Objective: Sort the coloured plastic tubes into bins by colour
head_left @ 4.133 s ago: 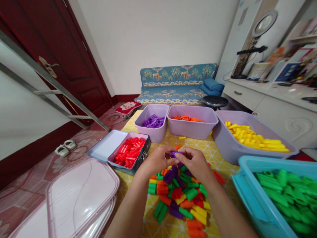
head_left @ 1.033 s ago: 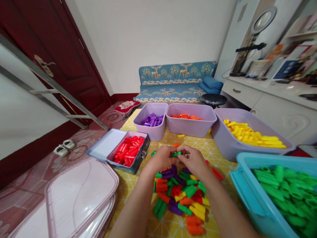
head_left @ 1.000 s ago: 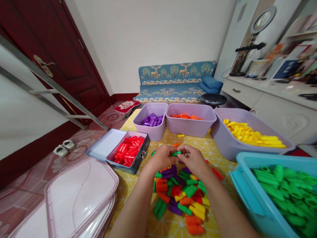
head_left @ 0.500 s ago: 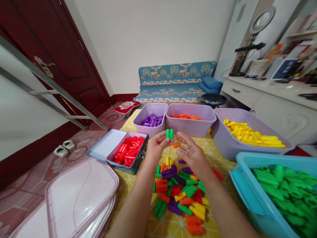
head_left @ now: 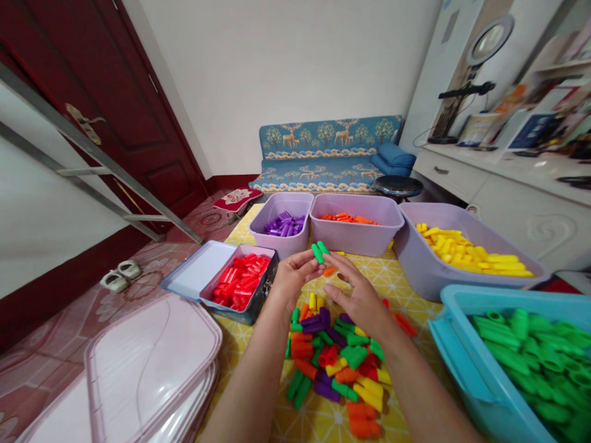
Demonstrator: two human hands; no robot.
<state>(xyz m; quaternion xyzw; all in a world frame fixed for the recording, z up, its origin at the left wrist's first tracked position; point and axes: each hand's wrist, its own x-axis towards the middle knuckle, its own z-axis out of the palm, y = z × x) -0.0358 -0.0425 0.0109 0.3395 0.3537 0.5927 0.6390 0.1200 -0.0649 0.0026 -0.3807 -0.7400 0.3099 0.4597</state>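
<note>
Two short green plastic tubes [head_left: 319, 251], side by side like a joined pair, are pinched in the fingers of my left hand [head_left: 292, 278]. They lean to the left above the table. My right hand [head_left: 361, 296] has its fingertips at the right side of the green tubes, apparently touching them, while its thumb is spread away. Below both hands lies a mixed pile of plastic tubes [head_left: 330, 355] in green, orange, purple, yellow and red. A loose orange piece [head_left: 329, 271] shows between my hands.
Lilac bins hold purple [head_left: 285, 225], orange [head_left: 349, 218] and yellow pieces [head_left: 475, 253]. A box of red pieces [head_left: 241, 282] sits left, a turquoise bin of green pieces [head_left: 530, 351] right. Stacked lids [head_left: 157, 363] lie front left. A yellow patterned cloth [head_left: 392, 271] covers the table.
The green tubes have tilted from upright to leaning left. My right hand has moved left, bringing its fingertips to them. The pile looks the same.
</note>
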